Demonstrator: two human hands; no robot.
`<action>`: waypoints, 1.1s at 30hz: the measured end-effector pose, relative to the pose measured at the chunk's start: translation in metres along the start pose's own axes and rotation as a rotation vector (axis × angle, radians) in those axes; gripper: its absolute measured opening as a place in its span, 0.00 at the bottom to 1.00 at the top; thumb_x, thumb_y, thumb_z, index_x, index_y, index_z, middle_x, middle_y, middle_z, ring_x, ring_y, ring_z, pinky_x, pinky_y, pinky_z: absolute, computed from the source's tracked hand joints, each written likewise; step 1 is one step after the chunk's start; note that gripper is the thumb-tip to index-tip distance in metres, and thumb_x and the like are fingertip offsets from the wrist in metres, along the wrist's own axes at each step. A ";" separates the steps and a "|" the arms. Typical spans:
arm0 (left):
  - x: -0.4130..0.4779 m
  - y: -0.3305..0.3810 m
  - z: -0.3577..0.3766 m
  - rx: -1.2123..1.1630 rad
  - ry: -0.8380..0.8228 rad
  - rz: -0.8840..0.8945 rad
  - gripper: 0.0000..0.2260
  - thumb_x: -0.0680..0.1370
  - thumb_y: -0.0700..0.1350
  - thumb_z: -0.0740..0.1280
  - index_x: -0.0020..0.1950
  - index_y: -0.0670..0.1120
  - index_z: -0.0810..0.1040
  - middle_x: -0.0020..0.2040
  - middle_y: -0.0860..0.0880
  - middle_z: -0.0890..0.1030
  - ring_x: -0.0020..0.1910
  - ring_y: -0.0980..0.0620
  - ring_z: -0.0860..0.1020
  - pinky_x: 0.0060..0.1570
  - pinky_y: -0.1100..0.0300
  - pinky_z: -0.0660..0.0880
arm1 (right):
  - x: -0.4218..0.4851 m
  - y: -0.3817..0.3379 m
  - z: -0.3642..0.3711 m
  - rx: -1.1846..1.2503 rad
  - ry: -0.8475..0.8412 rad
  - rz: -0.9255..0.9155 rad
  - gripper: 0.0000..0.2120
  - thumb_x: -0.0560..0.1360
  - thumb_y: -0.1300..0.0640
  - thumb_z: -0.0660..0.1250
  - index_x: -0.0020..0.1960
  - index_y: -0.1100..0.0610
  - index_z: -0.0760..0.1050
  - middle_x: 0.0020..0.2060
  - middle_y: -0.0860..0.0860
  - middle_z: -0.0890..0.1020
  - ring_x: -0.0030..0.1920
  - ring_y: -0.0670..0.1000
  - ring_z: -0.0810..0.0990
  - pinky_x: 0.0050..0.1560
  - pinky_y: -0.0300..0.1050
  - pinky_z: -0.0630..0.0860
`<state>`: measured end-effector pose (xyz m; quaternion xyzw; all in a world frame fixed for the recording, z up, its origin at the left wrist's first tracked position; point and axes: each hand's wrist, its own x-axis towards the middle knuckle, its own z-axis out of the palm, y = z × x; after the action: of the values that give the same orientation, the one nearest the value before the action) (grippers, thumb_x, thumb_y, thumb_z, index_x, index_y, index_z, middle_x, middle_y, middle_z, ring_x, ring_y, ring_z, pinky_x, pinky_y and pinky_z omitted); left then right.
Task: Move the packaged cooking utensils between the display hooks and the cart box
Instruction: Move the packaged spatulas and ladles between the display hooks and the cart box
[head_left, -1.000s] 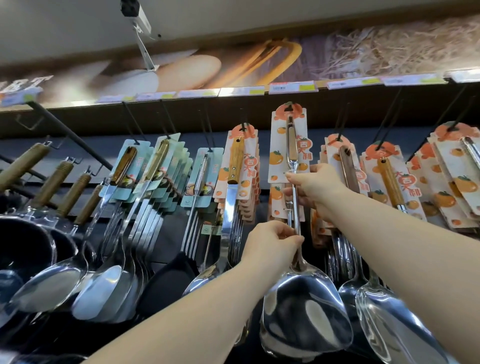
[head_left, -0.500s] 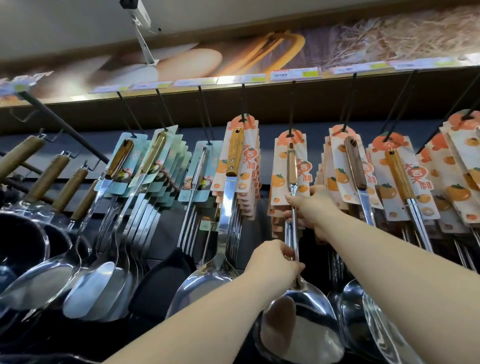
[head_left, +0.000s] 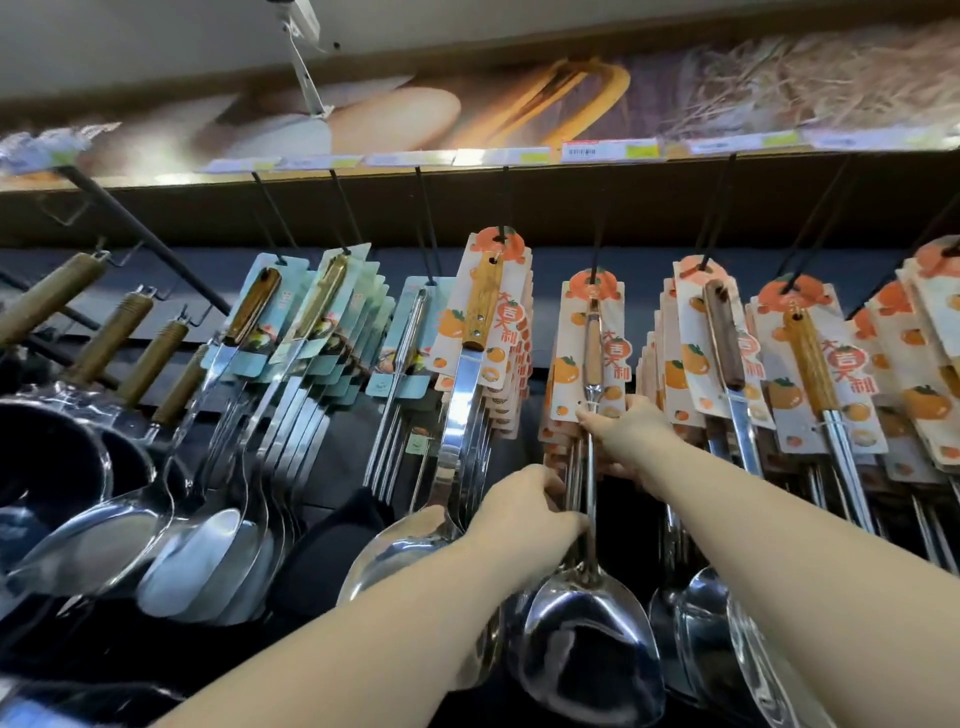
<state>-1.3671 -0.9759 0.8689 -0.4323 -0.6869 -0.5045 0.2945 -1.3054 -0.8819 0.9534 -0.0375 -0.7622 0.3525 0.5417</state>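
Steel gleams just below our left hand (head_left: 524, 512), whose fingers curl round the shaft of the packaged spatula (head_left: 587, 649) right above its broad blade. Higher and to the right, our right hand (head_left: 634, 441) pinches the same shaft at the lower edge of its orange-printed card (head_left: 569, 374). Above both hands, the card's top meets a black display hook (head_left: 598, 249). Left of our left hand hangs a wood-handled turner (head_left: 480, 306); right of our right hand hang more carded utensils (head_left: 810, 364).

A brown shelf edge (head_left: 467, 192) carries price labels (head_left: 610, 151) beneath a food-photo banner (head_left: 519, 98).
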 end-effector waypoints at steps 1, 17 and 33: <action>-0.002 0.002 -0.003 0.027 0.005 0.015 0.13 0.73 0.51 0.68 0.56 0.52 0.73 0.41 0.58 0.73 0.46 0.54 0.74 0.47 0.61 0.70 | -0.003 0.001 -0.004 -0.107 -0.001 -0.008 0.18 0.75 0.50 0.68 0.60 0.57 0.70 0.55 0.56 0.79 0.55 0.58 0.78 0.58 0.56 0.76; -0.084 0.080 0.026 -0.033 -0.172 0.304 0.12 0.75 0.51 0.66 0.56 0.47 0.76 0.57 0.45 0.76 0.53 0.45 0.75 0.53 0.54 0.72 | -0.161 -0.009 -0.155 -1.206 -0.140 -0.057 0.16 0.77 0.50 0.62 0.60 0.59 0.74 0.56 0.56 0.79 0.56 0.56 0.76 0.53 0.45 0.72; -0.251 0.356 0.196 -0.327 -0.528 0.600 0.11 0.75 0.50 0.65 0.53 0.44 0.76 0.52 0.42 0.76 0.51 0.41 0.75 0.52 0.48 0.75 | -0.356 -0.039 -0.461 -1.569 -0.011 0.432 0.14 0.77 0.50 0.63 0.57 0.58 0.76 0.53 0.56 0.80 0.52 0.56 0.77 0.50 0.45 0.72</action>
<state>-0.9304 -0.8226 0.7517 -0.7682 -0.4936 -0.3706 0.1699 -0.7538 -0.8387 0.7672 -0.5506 -0.7658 -0.1875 0.2742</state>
